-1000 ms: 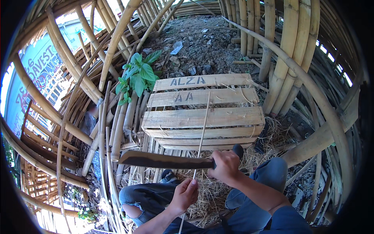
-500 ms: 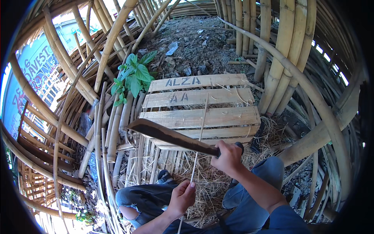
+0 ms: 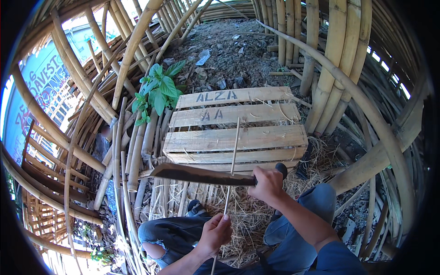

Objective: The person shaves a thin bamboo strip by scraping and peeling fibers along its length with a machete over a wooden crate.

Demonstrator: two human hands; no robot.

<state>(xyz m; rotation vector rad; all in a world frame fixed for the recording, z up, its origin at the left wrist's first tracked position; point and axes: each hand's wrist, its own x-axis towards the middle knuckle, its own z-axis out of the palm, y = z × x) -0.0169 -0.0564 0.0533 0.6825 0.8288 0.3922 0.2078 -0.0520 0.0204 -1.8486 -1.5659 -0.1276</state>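
My right hand (image 3: 268, 185) is closed round the black handle of a machete (image 3: 201, 175), whose broad dark blade points left, its tip a little raised. The blade crosses a thin bamboo strip (image 3: 234, 149) and appears to touch it. Between thumb and fingers, my left hand (image 3: 215, 233) grips this strip below the blade. From there the strip slants up and away, its far end over a slatted wooden crate (image 3: 270, 136). A small curl shows on the strip at the blade's edge.
Pale shavings (image 3: 247, 213) cover the ground between my knees. Bamboo poles (image 3: 137, 158) lie to the left beside a leafy green plant (image 3: 160, 89). Upright bamboo posts (image 3: 337, 59) stand at the right, with a curved pole (image 3: 362, 98) before them. Rubble (image 3: 224, 55) lies beyond the crate.
The machete blade has levelled out, its tip dropping, and sits slightly lower along the strip. The strip's far end has shifted slightly left and nearer. My left hand keeps its grip.
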